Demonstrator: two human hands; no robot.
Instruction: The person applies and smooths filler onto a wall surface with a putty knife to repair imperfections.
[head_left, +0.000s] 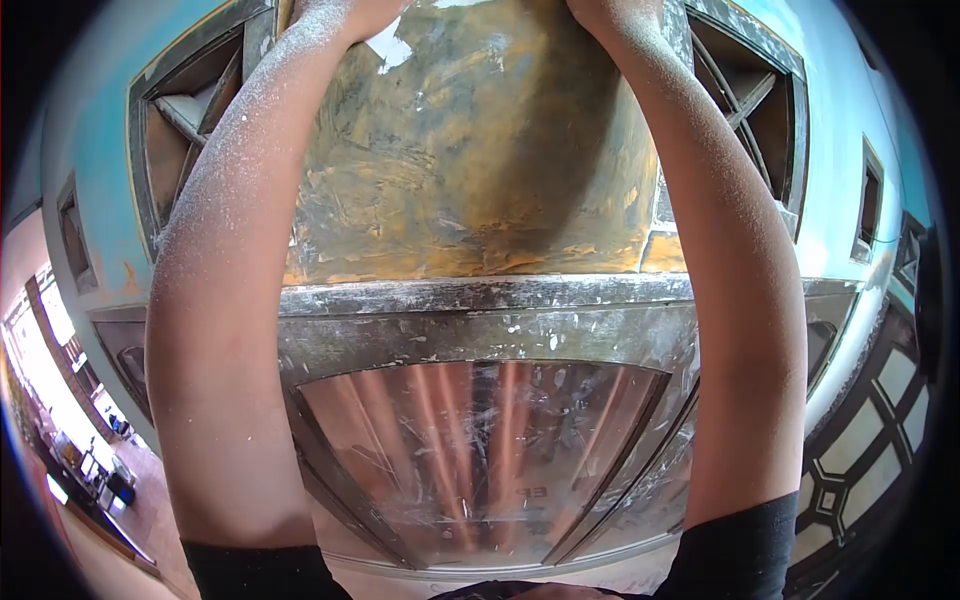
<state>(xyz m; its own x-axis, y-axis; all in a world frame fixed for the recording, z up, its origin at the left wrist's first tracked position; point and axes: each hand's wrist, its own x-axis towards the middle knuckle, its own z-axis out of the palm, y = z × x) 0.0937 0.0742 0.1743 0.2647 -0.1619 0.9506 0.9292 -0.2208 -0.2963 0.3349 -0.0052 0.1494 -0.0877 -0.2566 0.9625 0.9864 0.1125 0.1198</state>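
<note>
Nearest lens: two bare arms raised, left forearm (235, 300) and right forearm (720, 300), both powdered with white dust. Black sleeves (740, 550) at frame bottom.

Behind them: teal wall (100, 130) with recessed, cross-braced openings (185, 130) on either side. Centre, between the arms: ochre panel (470, 170), smeared brown and yellow, sitting directly above a grey metal frame (480, 300). Below the frame, a scratched reflective pane (480, 450).

Panel reads as rigid and fixed in place, its coating rough and chalky, likely to shed dust. No handle or lip seen. Flat palm pressure on the face looks like the only purchase, or else the lower edge at the frame.

Left hand (345, 10) and right hand (600, 8) reach the panel's upper part, and the picture's top edge cuts both off near the wrist. Fingers unseen, so grip, spread and any tool held cannot be told. Fisheye bends every straight line, so true angles are hard to judge.
</note>
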